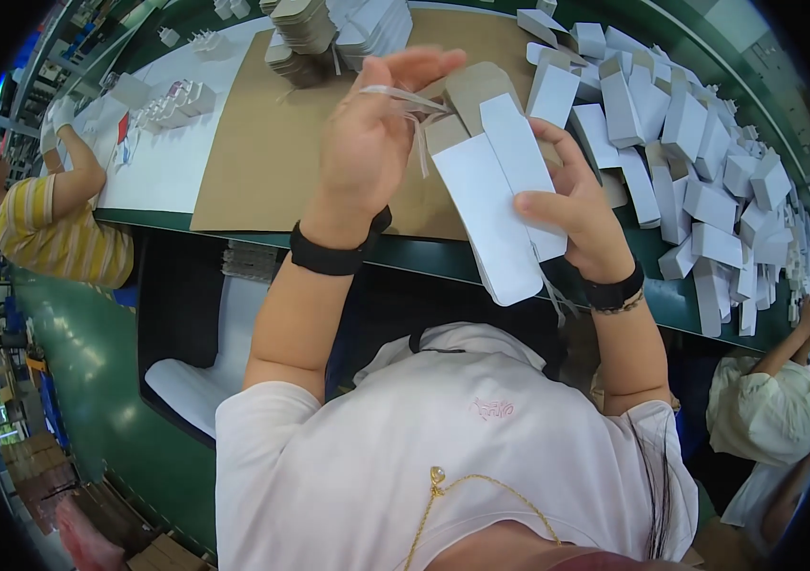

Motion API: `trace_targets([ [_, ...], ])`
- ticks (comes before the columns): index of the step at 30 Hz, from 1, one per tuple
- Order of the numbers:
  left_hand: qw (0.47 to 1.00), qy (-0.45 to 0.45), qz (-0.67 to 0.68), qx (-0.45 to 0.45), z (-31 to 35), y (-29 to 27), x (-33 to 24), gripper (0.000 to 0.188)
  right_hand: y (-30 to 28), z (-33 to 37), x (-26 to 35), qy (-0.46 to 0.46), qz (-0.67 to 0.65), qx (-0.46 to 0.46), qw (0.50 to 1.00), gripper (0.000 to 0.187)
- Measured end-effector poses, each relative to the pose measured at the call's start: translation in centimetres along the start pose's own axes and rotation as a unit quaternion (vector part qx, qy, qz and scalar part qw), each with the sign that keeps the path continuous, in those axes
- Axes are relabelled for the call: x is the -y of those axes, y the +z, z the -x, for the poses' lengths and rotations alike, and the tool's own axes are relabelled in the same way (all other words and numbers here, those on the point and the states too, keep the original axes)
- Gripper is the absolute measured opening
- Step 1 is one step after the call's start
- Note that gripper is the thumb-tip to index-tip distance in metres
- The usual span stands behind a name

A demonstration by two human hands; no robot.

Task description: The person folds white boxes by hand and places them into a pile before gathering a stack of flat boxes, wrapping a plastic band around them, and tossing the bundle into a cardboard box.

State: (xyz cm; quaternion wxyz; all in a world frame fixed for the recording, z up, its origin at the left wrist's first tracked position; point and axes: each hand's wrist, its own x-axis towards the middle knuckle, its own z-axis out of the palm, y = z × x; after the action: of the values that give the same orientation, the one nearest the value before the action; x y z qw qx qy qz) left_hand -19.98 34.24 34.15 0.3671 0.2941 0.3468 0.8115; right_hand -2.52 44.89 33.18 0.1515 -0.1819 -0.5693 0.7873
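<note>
A long green workbench point(424, 257) is shown, spanning the view from 9 o'clock to 3 o'clock. On it a brown cardboard sheet point(262, 143) is laid at centre-left, with a white sheet point(172, 162) beside it toward 10 o'clock. A large heap of assembled white boxes point(700, 181) is seen at 2 o'clock, and stacks of unfolded box blanks point(329, 29) at 12 o'clock. Co-workers are seated at 9 o'clock and at 4 o'clock.

At centre, a flattened white box blank point(495, 205) with brown tuck flaps is held above the bench edge. It is gripped along its lower right edge by the right hand point(576, 214), closed on it with the thumb on the face. The left hand point(367, 133), at 11 o'clock of the blank, is closed in a pinch on a thin pale strap point(405, 100) near the blank's upper flap; its remaining fingers are spread loosely.

The step in hand is judged to be the fitting of the strap to the flat blank, before the box is erected. The next move would call for a steady hold by the right hand while the strap end is guided precisely at the flap.
</note>
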Motion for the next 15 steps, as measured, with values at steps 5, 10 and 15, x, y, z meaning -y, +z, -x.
trace_targets([
  [5,0.959,-0.097,0.265,-0.012,-2.5,-3.2,-0.4,0.038,-0.2,0.5,-0.2,-0.011,0.007,0.026,1.0,0.091],
  [10,0.906,-0.214,0.359,-0.059,-4.4,-9.3,1.7,0.041,-0.9,1.3,-1.3,-0.054,-0.205,0.033,0.977,0.086],
  [15,0.953,-0.128,0.202,-0.185,-1.6,-11.2,-1.3,0.043,-5.9,1.8,0.4,-0.185,-0.31,0.075,0.929,0.066],
])
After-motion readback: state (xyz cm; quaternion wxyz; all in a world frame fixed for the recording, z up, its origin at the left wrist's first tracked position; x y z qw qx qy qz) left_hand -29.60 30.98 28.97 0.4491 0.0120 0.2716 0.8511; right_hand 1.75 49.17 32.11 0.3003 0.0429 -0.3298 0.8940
